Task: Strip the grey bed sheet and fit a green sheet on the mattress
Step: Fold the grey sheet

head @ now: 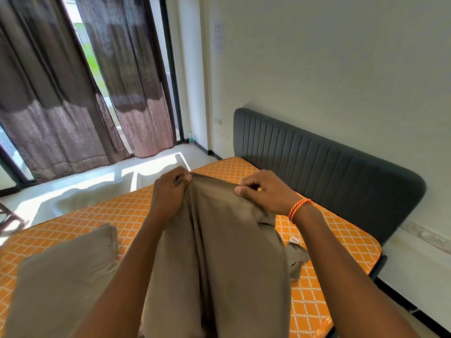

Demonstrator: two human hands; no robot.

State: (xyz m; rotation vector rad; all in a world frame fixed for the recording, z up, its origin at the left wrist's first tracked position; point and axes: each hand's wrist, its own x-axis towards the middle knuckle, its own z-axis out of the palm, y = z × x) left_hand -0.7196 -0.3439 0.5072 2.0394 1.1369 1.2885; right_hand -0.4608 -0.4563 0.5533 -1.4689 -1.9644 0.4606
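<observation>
Where the sheet is: while both hands hold it up, the olive-brown sheet [214,252] hangs in long folds over the bare orange mattress [324,242], its lower part trailing onto the bed near the small label [294,240].
Containers: I cannot see any holding anything; the mattress carries only the sheet and a matching pillow [66,276] at its near left.
Left hand [170,191]: raised at the sheet's top edge, fingers curled over bunched cloth; grip closed on the sheet.
Right hand [266,191]: level with the left and close beside it, thumb and fingers pinching the same top edge; grip closed on the sheet. An orange cord bracelet [299,209] circles the wrist.
Forearms: both reach forward from the bottom of the view.
Surroundings: dark ribbed headboard [329,162] against the white wall; brown curtains [61,106] over the window; pale cloth [80,198] heaped on the floor beyond the bed.
</observation>
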